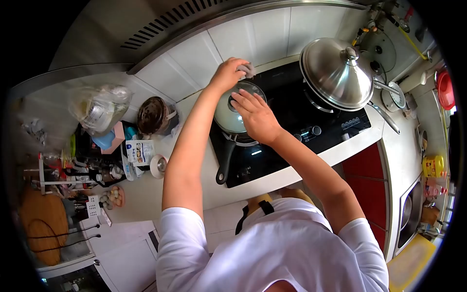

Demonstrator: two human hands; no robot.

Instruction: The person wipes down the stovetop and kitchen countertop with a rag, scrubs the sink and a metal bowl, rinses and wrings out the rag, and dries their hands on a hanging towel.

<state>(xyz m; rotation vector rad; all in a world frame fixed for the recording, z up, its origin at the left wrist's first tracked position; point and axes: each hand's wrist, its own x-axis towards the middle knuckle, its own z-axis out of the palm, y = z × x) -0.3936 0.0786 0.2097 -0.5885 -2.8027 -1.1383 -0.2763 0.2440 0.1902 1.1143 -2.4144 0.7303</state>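
My left hand (227,75) is closed on a bunched grey cloth (247,70), held by the wall behind the hob. Below it, a pan (235,142) with a black handle (225,160) sits on the left side of the black hob (284,80). A glass lid (226,120) with a dark knob covers the pan. My right hand (257,116) is over the lid's right part, fingers stretched out and holding nothing. Its fingertips are beside the knob; whether they touch it I cannot tell.
A large steel wok with a domed lid (333,73) stands on the hob's right side, its handle (384,117) jutting forward. Left on the counter are a brown-lidded container (152,116), a plastic bag (100,109) and a small bowl (158,166). A sink (407,214) lies at right.
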